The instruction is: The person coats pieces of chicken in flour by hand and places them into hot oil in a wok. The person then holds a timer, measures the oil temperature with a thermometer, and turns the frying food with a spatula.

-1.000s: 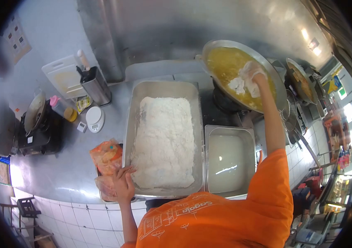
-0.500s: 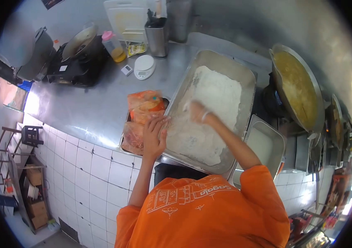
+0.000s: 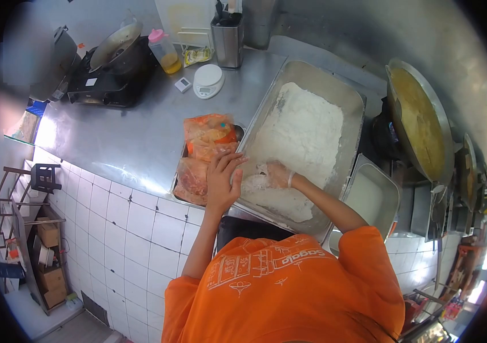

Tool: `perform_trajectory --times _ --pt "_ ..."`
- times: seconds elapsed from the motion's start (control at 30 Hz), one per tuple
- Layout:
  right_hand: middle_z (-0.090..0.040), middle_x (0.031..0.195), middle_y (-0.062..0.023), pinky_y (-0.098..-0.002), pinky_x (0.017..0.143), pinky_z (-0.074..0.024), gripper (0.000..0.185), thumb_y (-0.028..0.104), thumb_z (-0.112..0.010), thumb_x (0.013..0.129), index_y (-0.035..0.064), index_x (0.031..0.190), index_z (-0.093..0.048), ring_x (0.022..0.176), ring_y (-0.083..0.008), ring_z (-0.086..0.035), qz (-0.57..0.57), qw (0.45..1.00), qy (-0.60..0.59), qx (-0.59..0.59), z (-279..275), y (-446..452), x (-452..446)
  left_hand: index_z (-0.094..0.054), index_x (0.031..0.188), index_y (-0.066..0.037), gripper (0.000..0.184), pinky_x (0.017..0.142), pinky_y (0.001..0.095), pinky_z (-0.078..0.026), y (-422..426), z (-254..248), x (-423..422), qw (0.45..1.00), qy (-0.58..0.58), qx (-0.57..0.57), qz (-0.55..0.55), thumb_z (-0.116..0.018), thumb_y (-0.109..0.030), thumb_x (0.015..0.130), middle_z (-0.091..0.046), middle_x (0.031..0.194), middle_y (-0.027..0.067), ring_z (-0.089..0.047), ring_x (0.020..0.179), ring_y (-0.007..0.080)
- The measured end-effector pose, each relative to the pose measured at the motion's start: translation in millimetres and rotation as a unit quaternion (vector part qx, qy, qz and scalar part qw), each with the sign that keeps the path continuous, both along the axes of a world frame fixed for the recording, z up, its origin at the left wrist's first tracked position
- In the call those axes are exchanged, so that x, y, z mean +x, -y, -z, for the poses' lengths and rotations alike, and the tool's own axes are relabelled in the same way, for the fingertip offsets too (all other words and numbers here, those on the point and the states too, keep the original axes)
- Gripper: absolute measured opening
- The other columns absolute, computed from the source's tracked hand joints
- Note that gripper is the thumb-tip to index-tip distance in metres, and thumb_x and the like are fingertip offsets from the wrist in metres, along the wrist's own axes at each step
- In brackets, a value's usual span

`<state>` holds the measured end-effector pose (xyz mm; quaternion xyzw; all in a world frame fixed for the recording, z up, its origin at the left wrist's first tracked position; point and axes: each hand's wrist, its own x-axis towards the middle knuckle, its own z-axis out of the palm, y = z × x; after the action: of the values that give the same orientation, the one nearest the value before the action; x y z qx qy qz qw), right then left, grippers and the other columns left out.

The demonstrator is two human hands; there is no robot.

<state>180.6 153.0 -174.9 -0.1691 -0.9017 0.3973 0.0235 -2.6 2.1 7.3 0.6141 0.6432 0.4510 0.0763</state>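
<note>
A large metal tray [image 3: 353, 123] holds white flour [image 3: 303, 123]. My left hand [image 3: 224, 177] lies with fingers spread at the tray's left edge, beside bags of raw meat [image 3: 206, 137]. Inside the tray, near its lower left part, my right hand [image 3: 278, 174] has its fingers bent down at the flour, next to a floury lump [image 3: 256, 182]. Whether it grips anything is hidden. A thin clear glove seems to cover the right hand. To the right of the tray stands a smaller metal pan [image 3: 369, 197] with cloudy liquid.
A large wok [image 3: 423, 123] of yellow oil stands at the right. Farther back are a white scale [image 3: 208, 80], a pink-capped bottle [image 3: 165, 50] and a knife holder [image 3: 227, 41]. A black stove [image 3: 103, 86] with a pan is at the left.
My right hand has moved from over the oil wok back into the flour tray, then lower in it. My left hand stays at the tray's edge. The view has turned left.
</note>
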Motion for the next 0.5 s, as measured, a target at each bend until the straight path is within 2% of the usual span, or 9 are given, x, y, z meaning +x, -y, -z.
perform_trajectory --times 0.1,0.17,0.2,0.27,0.37,0.5 --pt "-0.062 0.088 -0.0167 -0.0405 0.069 -0.0487 0.041 0.032 -0.072 0.066 0.0040 0.093 -0.061 0.077 -0.0339 -0.060 0.005 0.996 -0.050 0.070 -81 2 4 -0.066 0.102 -0.009 0.024 0.096 0.0418 -0.035 0 3 -2 1.000 -0.006 0.001 0.000 -0.049 -0.018 0.087 -0.061 0.110 0.0076 -0.049 0.110 0.0305" --pt "-0.063 0.081 -0.0199 -0.0428 0.073 -0.0488 0.033 0.027 -0.074 0.065 0.0022 0.084 -0.063 0.079 -0.0360 -0.062 0.144 0.986 0.069 0.056 -121 -3 7 -0.066 0.101 -0.009 0.024 0.096 0.0418 -0.035 0 4 0 1.000 -0.005 0.005 0.002 -0.048 -0.017 0.087 -0.061 0.110 0.0077 -0.049 0.110 0.0305" --pt "-0.063 0.081 -0.0199 -0.0428 0.073 -0.0488 0.033 0.027 -0.074 0.065 0.0022 0.084 -0.063 0.079 -0.0360 -0.062 0.150 0.985 0.071 0.057 -128 -9 10 -0.066 0.101 -0.009 0.024 0.096 0.0419 -0.035 0 3 1 1.000 -0.006 0.004 0.000 -0.048 -0.017 0.087 -0.061 0.109 0.0079 -0.049 0.109 0.0307" --pt "-0.063 0.084 -0.0176 -0.0416 0.071 -0.0495 0.035 0.033 -0.072 0.068 0.0057 0.087 -0.062 0.076 -0.0355 -0.061 0.120 0.975 0.104 0.157 -139 -21 16 -0.066 0.101 -0.009 0.024 0.096 0.0419 -0.035 0 0 2 1.000 -0.007 0.006 0.005 -0.048 -0.017 0.088 -0.061 0.108 0.0081 -0.049 0.109 0.0308" --pt "-0.063 0.084 -0.0186 -0.0424 0.074 -0.0492 0.035 0.034 -0.073 0.067 0.0041 0.083 -0.062 0.078 -0.0358 -0.060 0.171 0.951 0.176 0.186 -158 -29 25 -0.066 0.100 -0.008 0.024 0.096 0.0422 -0.035 0 -1 3 1.000 -0.005 0.003 0.012 -0.047 -0.016 0.088 -0.062 0.107 0.0086 -0.049 0.108 0.0312" --pt "-0.062 0.083 -0.0211 -0.0425 0.073 -0.0492 0.036 0.032 -0.074 0.066 0.0018 0.082 -0.062 0.078 -0.0374 -0.060 0.230 0.937 0.105 0.243 -173 -36 30 -0.066 0.100 -0.008 0.025 0.097 0.0432 -0.035 2 -1 3 1.000 -0.009 -0.003 0.008 -0.045 -0.016 0.089 -0.062 0.106 0.0095 -0.049 0.108 0.0319"
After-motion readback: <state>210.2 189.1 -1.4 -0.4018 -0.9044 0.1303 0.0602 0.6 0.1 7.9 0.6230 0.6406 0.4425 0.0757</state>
